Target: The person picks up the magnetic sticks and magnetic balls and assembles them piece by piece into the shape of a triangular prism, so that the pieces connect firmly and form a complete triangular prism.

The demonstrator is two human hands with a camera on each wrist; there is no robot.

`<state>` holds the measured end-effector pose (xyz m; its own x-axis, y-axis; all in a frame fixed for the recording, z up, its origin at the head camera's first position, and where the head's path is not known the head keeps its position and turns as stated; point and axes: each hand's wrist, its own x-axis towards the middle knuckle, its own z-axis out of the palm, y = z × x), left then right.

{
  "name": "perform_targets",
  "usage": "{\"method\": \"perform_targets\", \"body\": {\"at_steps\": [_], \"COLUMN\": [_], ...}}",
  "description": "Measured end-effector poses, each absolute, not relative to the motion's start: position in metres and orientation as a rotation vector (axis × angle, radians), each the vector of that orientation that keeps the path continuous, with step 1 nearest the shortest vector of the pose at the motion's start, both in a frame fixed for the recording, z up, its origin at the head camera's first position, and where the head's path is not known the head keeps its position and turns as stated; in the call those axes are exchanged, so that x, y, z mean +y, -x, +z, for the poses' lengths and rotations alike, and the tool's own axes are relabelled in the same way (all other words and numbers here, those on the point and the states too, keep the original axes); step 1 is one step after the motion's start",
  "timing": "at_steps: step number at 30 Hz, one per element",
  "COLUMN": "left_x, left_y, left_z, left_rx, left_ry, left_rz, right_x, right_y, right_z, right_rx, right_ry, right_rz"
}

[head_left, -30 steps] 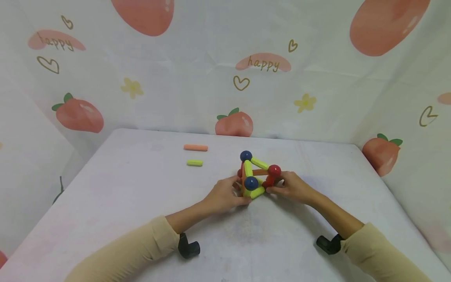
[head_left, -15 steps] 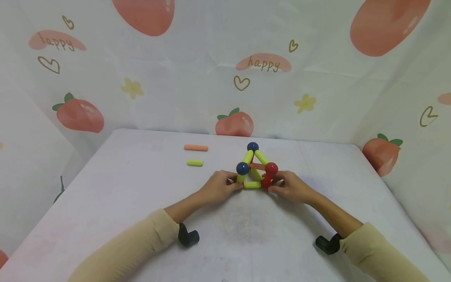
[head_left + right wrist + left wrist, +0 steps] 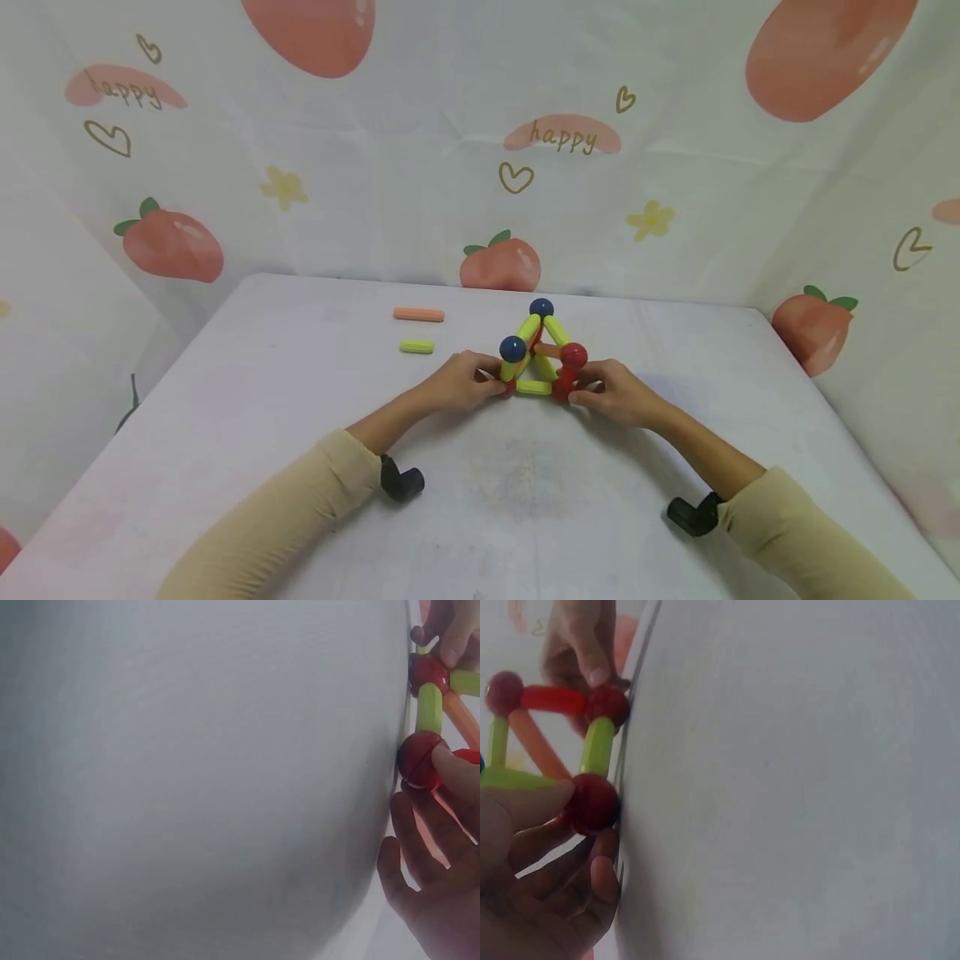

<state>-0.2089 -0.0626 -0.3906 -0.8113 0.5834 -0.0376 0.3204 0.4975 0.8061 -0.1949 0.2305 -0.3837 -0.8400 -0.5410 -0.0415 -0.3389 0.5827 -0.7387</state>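
A ball-and-stick toy frame (image 3: 557, 329) stands on the table, built of yellow-green, orange and red rods with dark blue and red balls. One dark blue ball (image 3: 513, 348) tops its left corner, and another dark blue ball (image 3: 542, 308) is at the back. My left hand (image 3: 461, 382) pinches the red ball (image 3: 594, 804) at the lower left corner between thumb and fingers. At the lower right corner, the thumb and fingers of my right hand (image 3: 618, 394) grip another red ball (image 3: 420, 759). A yellow-green rod (image 3: 534, 387) joins these two balls. Fingers hide part of both lower corners.
Behind and left of the frame, a loose orange rod (image 3: 418, 314) and a shorter yellow-green rod (image 3: 416, 346) lie on the white table (image 3: 300, 375). A printed cloth (image 3: 390, 167) hangs behind the table's far edge.
The frame has turned clockwise as seen from above and shifted slightly away. My left hand has moved forward and left with its corner; my right hand stays nearly in place, still gripping.
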Motion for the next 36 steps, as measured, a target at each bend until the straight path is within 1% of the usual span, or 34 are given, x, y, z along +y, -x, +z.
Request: {"method": "perform_targets", "body": {"at_steps": [4, 8, 11, 16, 21, 25, 36], "left_x": [-0.077, -0.102, -0.126, -0.162, -0.180, -0.185, -0.189], "left_y": [0.215, 0.228, 0.240, 0.261, 0.273, 0.279, 0.293], "left_z": [-0.388, -0.378, -0.369, -0.364, -0.371, -0.378, -0.398], "left_rx": [2.444, 2.536, 2.625, 2.595, 2.588, 2.645, 2.804], "left_ry": [-0.733, -0.665, -0.488, -0.107, 0.061, 0.064, -0.116], "left_rz": [1.246, 1.352, 1.492, 1.685, 1.697, 1.588, 1.386], "right_x": [0.230, 0.230, 0.230, 0.230, 0.228, 0.227, 0.230], "right_y": [0.193, 0.192, 0.193, 0.193, 0.193, 0.192, 0.191], "right_z": [-0.383, -0.383, -0.383, -0.383, -0.383, -0.384, -0.385], "right_rx": [2.555, 2.553, 2.551, 2.550, 2.554, 2.556, 2.562], "right_ry": [0.711, 0.704, 0.713, 0.706, 0.660, 0.652, 0.668], "right_rz": [-1.097, -1.096, -1.102, -1.102, -1.103, -1.109, -1.109]}}
